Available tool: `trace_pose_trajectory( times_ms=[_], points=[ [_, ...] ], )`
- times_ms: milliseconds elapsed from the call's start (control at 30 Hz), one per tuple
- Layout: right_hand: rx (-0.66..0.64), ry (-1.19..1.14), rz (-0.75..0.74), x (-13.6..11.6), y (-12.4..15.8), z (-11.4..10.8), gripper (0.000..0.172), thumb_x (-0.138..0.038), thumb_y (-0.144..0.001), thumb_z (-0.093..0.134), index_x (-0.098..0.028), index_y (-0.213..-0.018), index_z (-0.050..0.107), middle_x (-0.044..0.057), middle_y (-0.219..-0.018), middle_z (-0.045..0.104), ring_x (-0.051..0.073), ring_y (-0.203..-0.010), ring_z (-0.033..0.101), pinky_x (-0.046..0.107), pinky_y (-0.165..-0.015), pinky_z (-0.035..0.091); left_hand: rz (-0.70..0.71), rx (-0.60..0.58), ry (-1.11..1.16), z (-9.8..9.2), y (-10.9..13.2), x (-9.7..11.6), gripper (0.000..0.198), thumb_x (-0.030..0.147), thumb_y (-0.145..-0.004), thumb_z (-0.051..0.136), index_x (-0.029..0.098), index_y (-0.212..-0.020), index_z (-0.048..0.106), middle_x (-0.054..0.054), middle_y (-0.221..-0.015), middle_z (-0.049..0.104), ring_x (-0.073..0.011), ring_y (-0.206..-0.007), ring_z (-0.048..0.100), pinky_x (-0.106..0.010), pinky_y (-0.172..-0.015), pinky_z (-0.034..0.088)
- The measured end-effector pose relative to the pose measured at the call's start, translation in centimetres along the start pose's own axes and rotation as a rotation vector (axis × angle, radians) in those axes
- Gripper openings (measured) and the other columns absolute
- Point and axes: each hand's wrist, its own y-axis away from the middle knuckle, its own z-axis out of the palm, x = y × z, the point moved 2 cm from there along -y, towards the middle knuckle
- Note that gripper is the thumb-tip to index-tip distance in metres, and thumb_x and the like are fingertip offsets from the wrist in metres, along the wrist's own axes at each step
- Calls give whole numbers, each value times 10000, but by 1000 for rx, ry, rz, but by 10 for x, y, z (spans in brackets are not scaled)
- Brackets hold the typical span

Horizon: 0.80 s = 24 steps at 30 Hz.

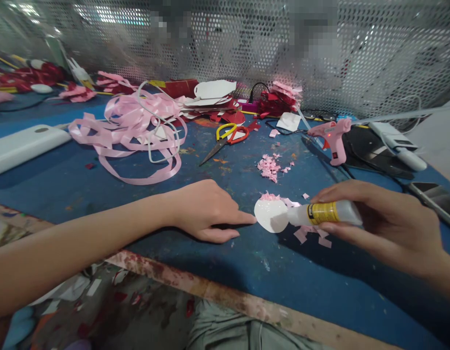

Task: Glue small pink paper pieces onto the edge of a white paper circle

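Observation:
A small white paper disc [265, 214] lies flat on the blue tabletop, with pink ribbon snippets along its far edge. My left hand [206, 209] rests on the table; its index finger reaches to the disc's left edge, the thumb is apart and nothing is held. Gripped in my right hand [396, 218] is a glue bottle [334, 212] with a yellow label, tipped so that its nozzle points left at the disc. Wet-looking shine shows on the disc. Pink ribbon squares [301, 236] lie under and beside the bottle, and a small heap of snippets [269, 167] sits beyond the disc.
Scissors [225, 141] with yellow and red handles lie mid-table. Behind them are looped pink ribbon [137, 131] and stacked white cards [213, 92]. A pink glue gun [334, 138] and a phone [436, 199] are at right. Perforated metal mesh [246, 43] stands behind.

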Motion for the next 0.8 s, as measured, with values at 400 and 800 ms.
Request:
trace_pose_trajectory(
  times_ms=[400, 800],
  points=[
    [23, 24, 26, 0, 6, -2, 218, -341, -813, 659, -254, -1000, 591, 1, -905, 686, 104, -808, 662, 169, -690, 532, 16, 5, -24, -3, 0, 2, 349, 302, -901, 483, 220, -1225, 585, -1, -760, 707, -141, -647, 619, -303, -507, 308],
    [-7, -6, -15, -3, 7, -4, 223, -277, -775, 684, -249, -981, 602, 15, -863, 704, 148, -768, 678, 219, -646, 552, -4, -21, -3, -1, 0, 1, 363, 316, -906, 463, 238, -1244, 571, -8, -766, 703, -141, -667, 619, -297, -513, 322]
  ],
)
